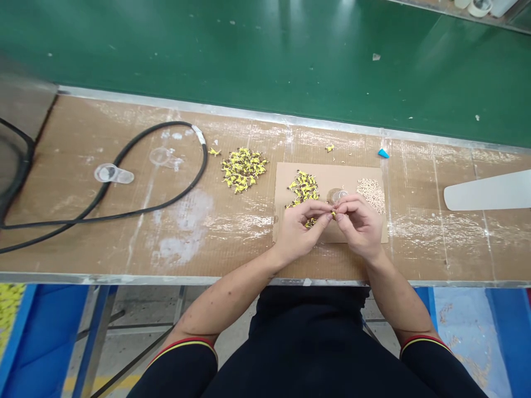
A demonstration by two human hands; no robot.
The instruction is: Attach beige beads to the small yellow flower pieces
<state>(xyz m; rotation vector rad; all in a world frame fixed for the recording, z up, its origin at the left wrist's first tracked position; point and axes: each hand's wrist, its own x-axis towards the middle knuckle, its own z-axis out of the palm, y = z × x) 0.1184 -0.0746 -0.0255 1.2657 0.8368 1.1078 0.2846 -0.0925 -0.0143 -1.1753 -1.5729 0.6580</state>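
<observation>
Over a cardboard sheet (327, 235), my left hand (302, 225) and my right hand (360, 224) meet fingertip to fingertip. Pinched between them is a tiny yellow figure (333, 214), mostly covered by the fingers. Just beyond the fingertips stands a small clear container (336, 194), partly hidden by my right hand. A pile of yellow and dark figures (305, 185) lies on the sheet by my left hand. Beyond my right hand, small beige pieces (370, 192) are spread on the sheet's right side.
A larger pile of yellow figures (244, 169) lies left of the sheet. Farther left are a looping black cable (145, 211) and a clear plastic scoop (114, 173). A blue piece (383, 153) and a white panel (489, 190) are at right. Behind runs a green belt (265, 61).
</observation>
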